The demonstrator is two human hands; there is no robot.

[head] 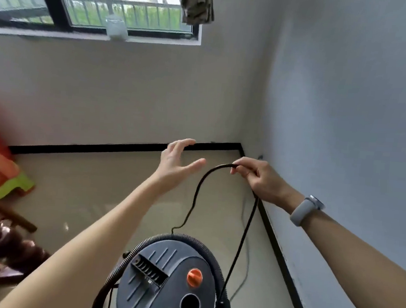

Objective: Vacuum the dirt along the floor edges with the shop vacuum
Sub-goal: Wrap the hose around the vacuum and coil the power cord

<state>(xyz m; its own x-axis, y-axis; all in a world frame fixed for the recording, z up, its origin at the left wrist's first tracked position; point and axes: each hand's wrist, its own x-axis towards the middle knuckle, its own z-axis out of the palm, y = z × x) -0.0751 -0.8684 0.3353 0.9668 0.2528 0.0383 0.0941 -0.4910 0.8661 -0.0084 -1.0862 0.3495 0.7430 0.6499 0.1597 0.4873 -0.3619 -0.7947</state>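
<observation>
The right hand (256, 177) is pinching a black power cord (194, 202) between its curled fingers and thumb, holding the top of a loop raised in the air near the far right corner of the floor (119, 195). A grey watch (306, 209) is sitting on that wrist. From the pinch, one run of the cord is arching over to the left and dropping in a wavy line toward the back of the shop vacuum (168, 281); the other run is hanging straight down past the vacuum's right side.

The left hand (176, 163) is hovering just to the left of the loop, fingers spread and relaxed, gripping nothing and not touching the cord.

The shop vacuum is standing on the floor below both forearms, at the bottom middle of the view, close to the right-hand wall. Its grey round lid is carrying two orange knobs (194, 277) and a dark round port, and a ribbed black hose (139, 247) is curling around the lid's rim.

A black baseboard (99, 147) is running along the floor's far edge and right edge, meeting in the corner. Orange and green plastic stools (1, 175) are standing at the floor's left edge, with dark turned wooden furniture (0, 241) nearer. A jar (116, 28) is sitting on the window sill above.
</observation>
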